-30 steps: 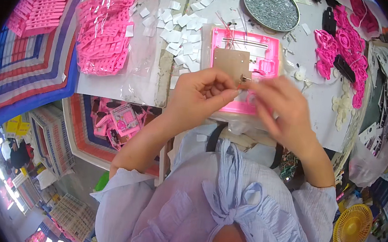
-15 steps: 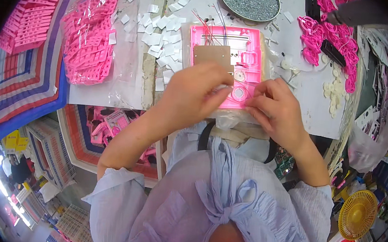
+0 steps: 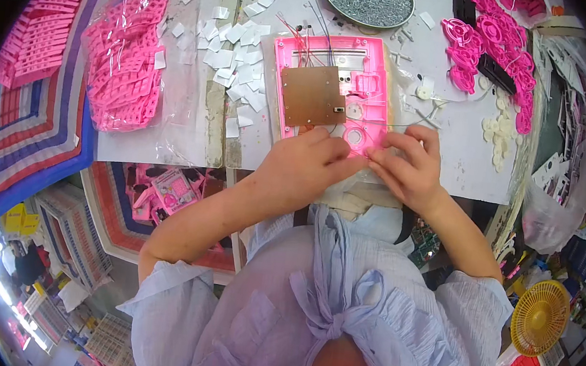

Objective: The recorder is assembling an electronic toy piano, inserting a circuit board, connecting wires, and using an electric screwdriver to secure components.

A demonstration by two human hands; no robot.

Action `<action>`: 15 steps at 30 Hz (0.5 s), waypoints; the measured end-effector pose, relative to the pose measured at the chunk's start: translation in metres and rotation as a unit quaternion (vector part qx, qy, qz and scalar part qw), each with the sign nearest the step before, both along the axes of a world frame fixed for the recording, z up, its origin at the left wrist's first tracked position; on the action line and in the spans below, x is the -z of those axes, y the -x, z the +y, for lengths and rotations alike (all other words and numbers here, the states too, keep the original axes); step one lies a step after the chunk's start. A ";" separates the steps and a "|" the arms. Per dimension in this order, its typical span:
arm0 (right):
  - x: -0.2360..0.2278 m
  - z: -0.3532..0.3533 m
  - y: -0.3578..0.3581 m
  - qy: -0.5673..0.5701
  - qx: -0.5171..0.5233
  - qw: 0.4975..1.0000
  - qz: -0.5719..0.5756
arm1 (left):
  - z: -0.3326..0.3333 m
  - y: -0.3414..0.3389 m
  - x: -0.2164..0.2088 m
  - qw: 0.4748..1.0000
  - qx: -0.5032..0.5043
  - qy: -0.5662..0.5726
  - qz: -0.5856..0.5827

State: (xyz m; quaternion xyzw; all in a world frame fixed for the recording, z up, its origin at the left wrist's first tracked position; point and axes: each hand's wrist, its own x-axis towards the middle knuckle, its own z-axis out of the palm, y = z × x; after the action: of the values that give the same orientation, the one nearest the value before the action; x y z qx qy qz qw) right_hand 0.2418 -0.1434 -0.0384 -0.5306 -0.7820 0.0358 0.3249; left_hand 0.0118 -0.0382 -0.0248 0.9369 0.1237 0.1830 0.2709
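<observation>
A pink plastic housing (image 3: 374, 85) lies with its inside facing up on the table before me. A brown circuit board (image 3: 308, 94) rests over its left part, with thin red and dark wires (image 3: 305, 37) rising behind it. My left hand (image 3: 307, 164) lies over the near edge, thumb and forefinger pinched together at the near right corner. There my right hand (image 3: 411, 167) meets it, thumb and forefinger also pinched. What either pinch holds is too small to make out. A thin wire (image 3: 401, 126) runs from the housing toward my right fingers. Beside the left fingertips is a round ring (image 3: 355, 137) in the housing.
Small white squares (image 3: 224, 56) lie scattered left of the housing. Farther left is a clear bag of pink parts (image 3: 122, 68). A round tray of screws (image 3: 366, 22) stands behind. Pink ring-shaped parts (image 3: 494, 33) and cream discs (image 3: 499, 132) lie right. Below the table is a bin (image 3: 112, 197).
The housing and board now sit slightly left in view, with the board more fully exposed. My left hand has moved nearer me and rightward, its fingertips now meeting my right hand's at the corner.
</observation>
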 end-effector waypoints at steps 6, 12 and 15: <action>-0.027 -0.021 0.008 0.065 0.040 0.984 -0.159 | 0.000 -0.005 -0.001 0.998 0.026 -0.056 0.021; -0.066 0.048 -0.007 0.193 -0.015 0.981 0.007 | -0.005 -0.006 -0.005 0.997 0.008 -0.065 0.041; -0.056 0.104 0.006 0.217 0.078 0.973 0.007 | -0.005 -0.007 -0.003 0.998 0.006 -0.058 0.025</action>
State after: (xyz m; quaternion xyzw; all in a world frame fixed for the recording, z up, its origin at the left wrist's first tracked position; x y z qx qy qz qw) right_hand 0.2353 -0.0396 0.0178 -0.6476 -0.7096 0.1827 0.2090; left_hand 0.0190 -0.0436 -0.0218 0.9561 0.1139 0.1647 0.2139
